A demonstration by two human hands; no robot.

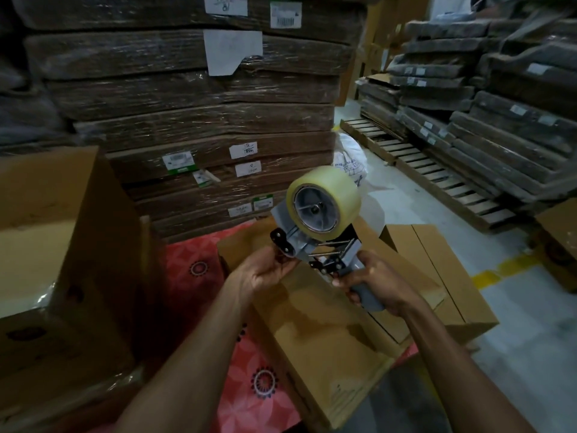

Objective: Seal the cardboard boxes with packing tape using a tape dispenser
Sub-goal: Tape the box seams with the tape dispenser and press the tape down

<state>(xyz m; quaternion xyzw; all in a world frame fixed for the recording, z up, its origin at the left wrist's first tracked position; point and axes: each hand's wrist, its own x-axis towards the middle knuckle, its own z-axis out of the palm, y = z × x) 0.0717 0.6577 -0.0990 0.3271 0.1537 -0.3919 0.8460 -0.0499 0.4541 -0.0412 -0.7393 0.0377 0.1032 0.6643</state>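
**Warehouse floor: tape being readied above a brown cardboard box (327, 354)**

Behind that box, a tall shrink-wrapped stack of flattened brown cardboard (193, 120). Under the box, a red flowered mat (193, 260). Flaps down; seam taped or not, hard to tell. Held clear above the box, a grey tape dispenser with a fat clear roll (321, 220). Right hand (374, 282) wrapped round its handle; left hand (268, 273) at its nose, fingers curled on the black front plate, probably freeing the tape end. Next, likely: lower to the box's edge, stick the end, pull along the seam.
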